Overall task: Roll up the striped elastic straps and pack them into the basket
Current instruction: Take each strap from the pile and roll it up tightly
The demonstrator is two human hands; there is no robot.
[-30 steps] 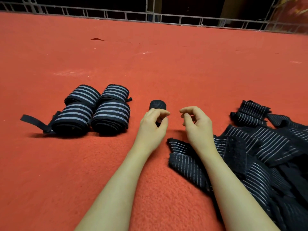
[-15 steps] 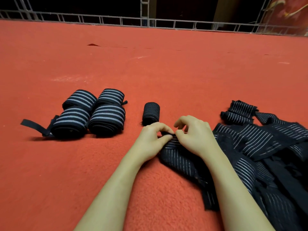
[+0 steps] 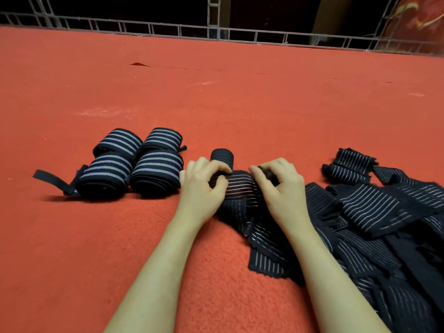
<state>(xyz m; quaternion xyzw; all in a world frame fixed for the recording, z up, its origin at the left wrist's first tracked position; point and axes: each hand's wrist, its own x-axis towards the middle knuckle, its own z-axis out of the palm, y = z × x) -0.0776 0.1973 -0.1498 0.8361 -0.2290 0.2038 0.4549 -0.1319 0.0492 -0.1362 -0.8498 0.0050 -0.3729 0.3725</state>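
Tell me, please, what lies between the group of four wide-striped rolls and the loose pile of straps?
In the head view, both hands, left and right, roll a strap there; a small finished roll lies just behind.

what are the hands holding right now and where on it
Both hands grip one striped strap at its rolled-up end: the left hand pinches the roll's left side, the right hand its right side. The rest trails toward the person.

five rolled straps [image 3: 134, 164], two hands [image 3: 242, 188]

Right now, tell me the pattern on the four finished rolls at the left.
Black with broad grey stripes on the four rolls, clearest in the head view.
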